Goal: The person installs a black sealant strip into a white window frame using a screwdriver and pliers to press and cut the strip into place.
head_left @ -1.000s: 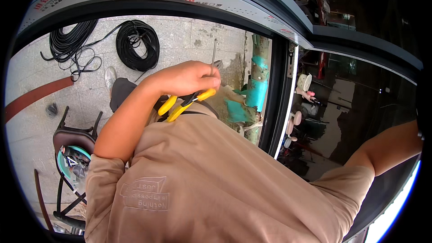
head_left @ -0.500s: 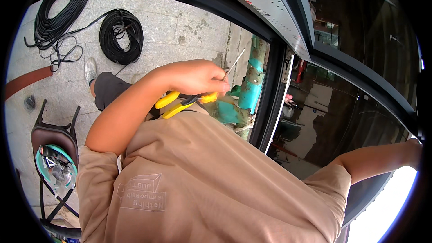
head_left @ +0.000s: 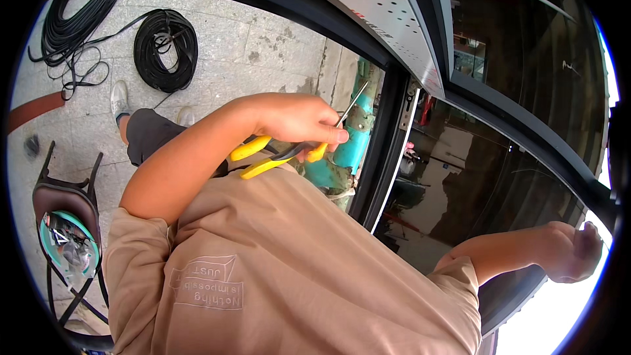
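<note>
My left hand (head_left: 296, 118) is closed in front of my waist around a pair of yellow-and-black-handled pliers (head_left: 263, 165) and a screwdriver (head_left: 353, 102). The screwdriver's thin metal shaft points up and to the right, toward the dark window frame (head_left: 381, 151); its yellow end (head_left: 317, 152) shows under the fingers. The jaws of the pliers are hidden. Out at the right rim, my right hand (head_left: 578, 255) is raised beside the dark glass panel (head_left: 486, 177), in front of a bright gap. Its fingers are dim and bunched at the picture's edge, so their grip is unclear.
Two coils of black strip (head_left: 187, 49) lie on the grey paving, a brown band (head_left: 36, 112) to their left. A dark stool (head_left: 62, 194) carries a turquoise basin (head_left: 97, 240) of small parts. A turquoise-wrapped post (head_left: 355, 144) stands by the frame, under a white film-covered profile (head_left: 394, 10).
My right hand has come down and slightly inward from the upper frame edge at the right rim. My left hand has shifted slightly right and down, still holding both tools.
</note>
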`<state>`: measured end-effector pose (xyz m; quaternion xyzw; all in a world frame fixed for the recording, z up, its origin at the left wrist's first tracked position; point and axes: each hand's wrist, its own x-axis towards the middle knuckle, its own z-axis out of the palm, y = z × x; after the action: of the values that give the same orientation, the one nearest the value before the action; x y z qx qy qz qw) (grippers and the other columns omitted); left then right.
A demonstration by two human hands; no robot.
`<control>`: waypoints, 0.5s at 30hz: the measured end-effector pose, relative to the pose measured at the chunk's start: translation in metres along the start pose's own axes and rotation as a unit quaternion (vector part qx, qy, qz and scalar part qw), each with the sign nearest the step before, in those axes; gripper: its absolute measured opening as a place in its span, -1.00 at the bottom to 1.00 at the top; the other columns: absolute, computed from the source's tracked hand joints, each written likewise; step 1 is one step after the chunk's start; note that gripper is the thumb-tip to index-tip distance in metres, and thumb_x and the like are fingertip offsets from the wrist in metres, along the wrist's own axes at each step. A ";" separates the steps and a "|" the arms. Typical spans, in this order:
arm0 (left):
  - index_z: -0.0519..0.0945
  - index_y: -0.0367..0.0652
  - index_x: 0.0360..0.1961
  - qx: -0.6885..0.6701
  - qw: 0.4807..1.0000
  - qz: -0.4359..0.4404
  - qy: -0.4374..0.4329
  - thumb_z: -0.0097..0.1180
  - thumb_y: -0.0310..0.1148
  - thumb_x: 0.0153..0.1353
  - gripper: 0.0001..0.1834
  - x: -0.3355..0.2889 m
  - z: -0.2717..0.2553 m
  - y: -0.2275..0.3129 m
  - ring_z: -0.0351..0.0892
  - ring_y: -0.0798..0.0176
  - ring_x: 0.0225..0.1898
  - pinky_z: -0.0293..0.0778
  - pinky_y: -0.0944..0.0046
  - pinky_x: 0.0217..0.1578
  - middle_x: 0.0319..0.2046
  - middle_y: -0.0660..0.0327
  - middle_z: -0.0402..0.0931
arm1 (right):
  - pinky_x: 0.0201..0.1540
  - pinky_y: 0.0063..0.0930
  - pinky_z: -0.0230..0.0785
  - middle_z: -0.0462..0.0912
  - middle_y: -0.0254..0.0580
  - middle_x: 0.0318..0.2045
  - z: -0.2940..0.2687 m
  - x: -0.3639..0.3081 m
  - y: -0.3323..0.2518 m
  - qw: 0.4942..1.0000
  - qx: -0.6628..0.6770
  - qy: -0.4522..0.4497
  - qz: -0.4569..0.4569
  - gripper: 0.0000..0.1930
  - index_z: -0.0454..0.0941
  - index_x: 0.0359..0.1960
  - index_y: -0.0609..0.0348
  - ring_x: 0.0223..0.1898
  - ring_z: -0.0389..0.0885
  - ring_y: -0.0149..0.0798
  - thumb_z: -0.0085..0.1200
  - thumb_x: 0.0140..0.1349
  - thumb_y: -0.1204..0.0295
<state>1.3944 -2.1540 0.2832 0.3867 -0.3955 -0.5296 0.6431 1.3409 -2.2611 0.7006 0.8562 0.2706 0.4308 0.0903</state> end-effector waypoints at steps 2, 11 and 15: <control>0.76 -0.22 -0.10 -0.004 1.000 0.008 0.003 0.07 0.06 0.76 -0.47 0.000 -0.001 0.006 0.71 0.33 -0.25 0.60 0.22 -0.10 -0.31 0.23 0.76 | -0.20 -0.48 0.34 0.61 -0.25 -0.31 0.018 -0.067 -0.022 0.986 0.103 -0.108 0.079 -0.78 0.61 -0.07 0.28 -0.30 0.45 -0.44 0.18 0.69 0.35; 0.58 -0.15 -0.17 -0.437 0.870 0.191 0.122 -0.12 -0.01 0.85 -0.50 0.012 0.026 -0.008 0.63 0.20 0.11 0.62 0.10 0.21 0.03 0.08 0.67 | 0.43 -0.15 0.52 0.61 -0.07 0.34 0.088 -0.265 -0.095 0.490 0.457 -0.349 0.655 -0.33 0.27 0.62 0.21 0.27 0.69 -0.19 -0.10 0.81 -0.09; 0.57 -0.16 -0.17 -0.466 0.837 0.233 0.166 -0.12 -0.03 0.85 -0.52 0.032 0.050 -0.010 0.54 0.18 0.27 0.49 0.07 0.39 0.22 -0.03 0.66 | 0.48 -0.02 0.52 0.59 -0.06 0.40 0.090 -0.275 -0.109 0.290 0.556 -0.369 0.686 -0.22 0.10 0.73 0.10 0.38 0.69 -0.05 0.03 0.75 -0.09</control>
<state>1.3489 -2.1908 0.2964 0.0198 -0.0671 -0.4139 0.9076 1.2367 -2.3114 0.4133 0.6433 -0.3031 -0.2792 -0.6453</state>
